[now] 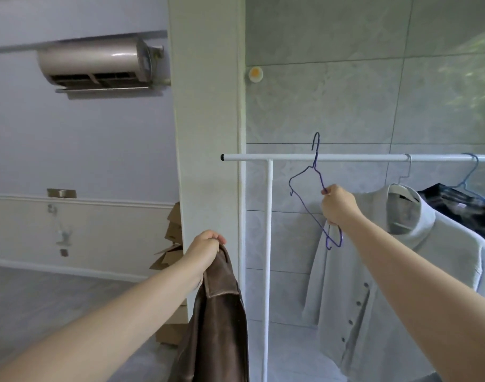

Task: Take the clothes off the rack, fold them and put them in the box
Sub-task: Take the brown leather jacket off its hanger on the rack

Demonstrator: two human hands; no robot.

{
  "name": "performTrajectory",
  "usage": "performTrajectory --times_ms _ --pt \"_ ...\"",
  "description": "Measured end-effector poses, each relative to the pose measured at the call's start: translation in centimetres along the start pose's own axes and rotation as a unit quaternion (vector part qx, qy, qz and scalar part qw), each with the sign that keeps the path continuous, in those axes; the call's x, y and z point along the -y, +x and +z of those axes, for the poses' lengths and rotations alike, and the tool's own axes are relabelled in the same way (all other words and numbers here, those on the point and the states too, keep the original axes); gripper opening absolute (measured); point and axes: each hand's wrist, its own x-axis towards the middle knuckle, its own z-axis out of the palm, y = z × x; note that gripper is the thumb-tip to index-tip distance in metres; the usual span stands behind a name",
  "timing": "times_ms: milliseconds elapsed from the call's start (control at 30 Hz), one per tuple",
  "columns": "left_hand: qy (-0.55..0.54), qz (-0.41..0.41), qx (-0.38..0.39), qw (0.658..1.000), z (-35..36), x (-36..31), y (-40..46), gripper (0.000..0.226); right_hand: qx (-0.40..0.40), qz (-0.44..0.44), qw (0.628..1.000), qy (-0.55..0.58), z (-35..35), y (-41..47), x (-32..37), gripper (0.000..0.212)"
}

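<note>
My left hand (207, 246) grips a brown jacket (216, 321) by its top edge, and the jacket hangs down off the rack, left of the rack's post. My right hand (339, 205) holds a bare purple wire hanger (307, 186), tilted, its hook above the white rack rail (346, 158) and not hooked on it. A light grey buttoned cardigan (373, 285) hangs on a hanger on the rail to the right. Beside it, at the right edge, a dark garment (461, 205) hangs on a blue hanger.
The rack's white upright post (268, 257) stands between my hands. A white wall column (208, 133) is right behind the jacket. Flattened cardboard boxes (171, 244) lean behind the column. An air conditioner (98, 64) is mounted high on the left wall.
</note>
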Motion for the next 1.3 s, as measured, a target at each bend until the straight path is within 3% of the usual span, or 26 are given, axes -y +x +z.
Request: performTrajectory --times_ms 400,633,800,867,900,967,1000,1067,1167,1233,1300 --pt "0.039 -0.033 0.042 0.998 3.1 -0.1 0.4 0.036 0.023 -0.019 0.999 -0.038 2.3 4.9 -1.4 0.053" --pt "0.029 -0.021 0.041 0.999 4.9 -1.2 0.2 0.038 0.061 -0.010 0.996 -0.063 1.8 6.9 -1.5 0.068" --pt "0.026 -0.007 0.019 0.999 5.0 -2.5 -0.1 0.039 0.112 0.010 0.989 -0.093 2.7 6.2 -2.4 0.055" --pt "0.033 -0.003 0.015 0.999 4.8 -3.1 -0.5 0.038 0.072 -0.044 0.976 -0.199 3.1 4.9 -2.4 0.062" --pt "0.038 -0.002 0.016 0.999 4.7 -3.3 -0.6 0.038 0.021 -0.111 0.969 -0.221 3.5 4.1 -2.3 0.064" --pt "0.048 0.001 0.010 0.999 4.2 -3.2 -0.6 0.039 -0.009 -0.266 0.953 -0.146 4.8 2.0 -1.5 0.066" --pt "0.053 0.003 0.010 0.999 3.9 -3.2 -0.6 0.039 0.027 -0.319 0.943 -0.092 5.4 0.9 -1.1 0.065" --pt "0.064 0.009 0.008 0.998 3.2 -3.2 -0.8 0.040 0.172 -0.350 0.921 -0.023 7.3 -1.2 -0.4 0.065" --pt "0.059 0.021 -0.029 0.998 1.6 -2.5 -1.2 0.038 0.400 -0.285 0.868 0.076 10.7 -4.3 -0.4 0.068" --pt "0.037 0.023 -0.084 0.996 -0.1 -1.6 -1.3 0.034 0.452 -0.246 0.843 0.155 13.6 -6.0 -0.8 0.061" --pt "0.006 0.014 -0.148 0.989 -1.9 -0.8 -1.5 0.034 0.420 -0.266 0.846 0.192 16.6 -7.7 -1.3 0.050"
